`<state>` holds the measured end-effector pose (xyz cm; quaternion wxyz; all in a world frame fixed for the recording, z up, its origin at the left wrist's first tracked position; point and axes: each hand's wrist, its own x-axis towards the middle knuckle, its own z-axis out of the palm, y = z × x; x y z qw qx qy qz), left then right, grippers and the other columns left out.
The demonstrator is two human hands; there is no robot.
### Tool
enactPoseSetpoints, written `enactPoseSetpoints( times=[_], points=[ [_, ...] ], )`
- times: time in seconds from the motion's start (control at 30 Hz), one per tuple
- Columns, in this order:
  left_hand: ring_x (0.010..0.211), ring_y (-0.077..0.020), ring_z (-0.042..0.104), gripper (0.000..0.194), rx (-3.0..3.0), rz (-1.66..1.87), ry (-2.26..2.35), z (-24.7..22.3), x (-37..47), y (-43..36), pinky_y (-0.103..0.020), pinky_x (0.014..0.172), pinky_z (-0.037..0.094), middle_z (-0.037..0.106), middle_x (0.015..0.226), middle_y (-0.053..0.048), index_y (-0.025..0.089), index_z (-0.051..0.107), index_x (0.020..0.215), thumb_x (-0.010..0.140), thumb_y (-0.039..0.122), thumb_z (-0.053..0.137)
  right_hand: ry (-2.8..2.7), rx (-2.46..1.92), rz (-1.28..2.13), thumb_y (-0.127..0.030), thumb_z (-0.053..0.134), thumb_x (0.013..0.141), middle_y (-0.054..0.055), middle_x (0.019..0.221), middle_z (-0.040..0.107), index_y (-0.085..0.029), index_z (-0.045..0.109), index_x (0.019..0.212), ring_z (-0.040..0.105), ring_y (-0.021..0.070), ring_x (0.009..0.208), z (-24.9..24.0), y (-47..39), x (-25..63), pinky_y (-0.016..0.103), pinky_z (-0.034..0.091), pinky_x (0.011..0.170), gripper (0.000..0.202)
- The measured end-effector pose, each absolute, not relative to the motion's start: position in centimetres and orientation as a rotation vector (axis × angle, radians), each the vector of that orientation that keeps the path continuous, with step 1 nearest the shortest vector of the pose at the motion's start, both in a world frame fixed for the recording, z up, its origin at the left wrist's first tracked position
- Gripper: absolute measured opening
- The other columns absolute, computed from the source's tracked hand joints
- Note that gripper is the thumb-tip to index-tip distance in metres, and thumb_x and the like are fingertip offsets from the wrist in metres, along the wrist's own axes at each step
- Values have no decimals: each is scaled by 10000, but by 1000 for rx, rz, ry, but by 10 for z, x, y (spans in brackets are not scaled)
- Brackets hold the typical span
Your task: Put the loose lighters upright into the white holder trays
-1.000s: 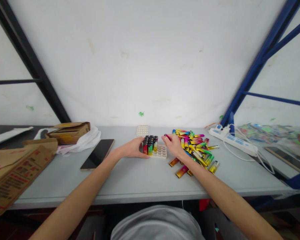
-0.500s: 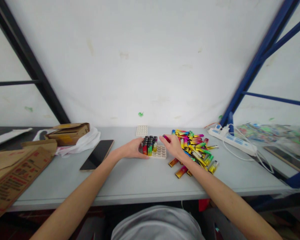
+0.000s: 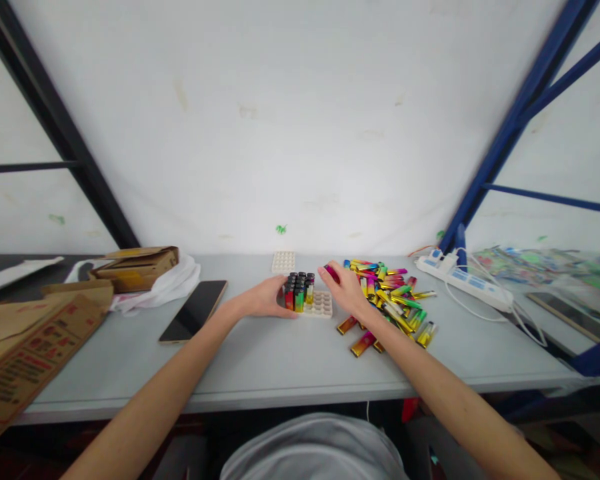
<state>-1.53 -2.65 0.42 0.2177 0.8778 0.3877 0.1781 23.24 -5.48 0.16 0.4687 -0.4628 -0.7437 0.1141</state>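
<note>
A white holed tray (image 3: 321, 308) lies on the table, its left part filled with several upright shiny tubes (image 3: 299, 301) with black tops. My left hand (image 3: 270, 297) curls round the tray's left end, thumb along the front and fingers at the back; some fingertips are hidden behind the tubes. Just right of the tray, my right hand (image 3: 347, 291) pinches a magenta metallic tube (image 3: 332, 272) above the table. Beside and partly under my right forearm spreads a loose pile of colourful metallic tubes (image 3: 397, 303).
Another white holed tray (image 3: 283, 261) lies by the wall. At left are a black-screened phone (image 3: 194, 311), a white plastic bag (image 3: 180, 280) and cardboard boxes (image 3: 55, 333). A power strip (image 3: 465, 283) with cables sits at right. Beyond the blue frame (image 3: 500, 153), part of another person's hand shows.
My right hand still pinches the magenta tube, which is tilted slightly differently. The left hand and the tray stay put.
</note>
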Motion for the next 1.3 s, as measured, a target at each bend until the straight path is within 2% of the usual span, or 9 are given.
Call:
enactPoseSetpoints(
  times=[0.13, 0.3, 0.47, 0.53, 0.8, 1.13, 1.3],
  points=[
    [951, -293, 657, 729, 2414, 496, 1070, 5, -15, -28, -391, 822, 527, 700, 1099, -99, 164, 611, 1170, 623, 598, 821, -1912, -1090, 271, -462, 415, 1028, -13, 708, 591, -208, 584, 969, 539, 160, 639, 4, -58, 234, 271, 358, 625, 311],
    [971, -297, 657, 742, 2433, 457, 1069, 2, -16, -25, -394, 841, 529, 693, 1124, -108, 156, 600, 1181, 633, 607, 815, -2003, -1007, 330, -428, 432, 1039, -2, 764, 641, -202, 592, 1088, 594, 166, 690, 7, -62, 236, 275, 409, 671, 281],
    [1030, -317, 650, 740, 2455, 490, 1051, 1, -16, -23, -410, 893, 522, 690, 1155, -109, 161, 601, 1177, 622, 598, 821, -2079, -862, 169, -399, 510, 1010, 61, 919, 658, -181, 647, 1005, 604, 194, 871, 7, -62, 235, 313, 446, 821, 258],
    [1028, -318, 654, 742, 2457, 482, 1066, 1, -16, -23, -409, 891, 523, 688, 1153, -112, 158, 598, 1175, 621, 598, 821, -2089, -822, 154, -406, 532, 999, 72, 935, 644, -179, 667, 974, 594, 196, 891, 7, -61, 235, 316, 453, 832, 265],
    [1014, -317, 647, 715, 2476, 459, 1097, 1, -16, -24, -416, 887, 520, 681, 1140, -117, 162, 595, 1141, 621, 599, 818, -2163, -869, 359, -399, 583, 967, -8, 735, 645, -186, 666, 1071, 579, 152, 665, 4, -60, 235, 271, 442, 686, 251],
    [1005, -312, 646, 697, 2466, 485, 1084, 4, -15, -25, -415, 883, 523, 694, 1114, -102, 175, 615, 1118, 605, 597, 827, -2138, -896, 402, -402, 591, 956, -3, 762, 685, -196, 668, 1077, 604, 148, 660, 5, -62, 235, 257, 452, 669, 252],
    [1029, -320, 649, 725, 2466, 481, 1052, 2, -15, -24, -419, 894, 521, 685, 1152, -117, 156, 601, 1167, 627, 588, 819, -2130, -882, 397, -409, 593, 955, -3, 743, 678, -191, 669, 1061, 601, 148, 651, 4, -62, 234, 258, 456, 669, 253]
  ],
)
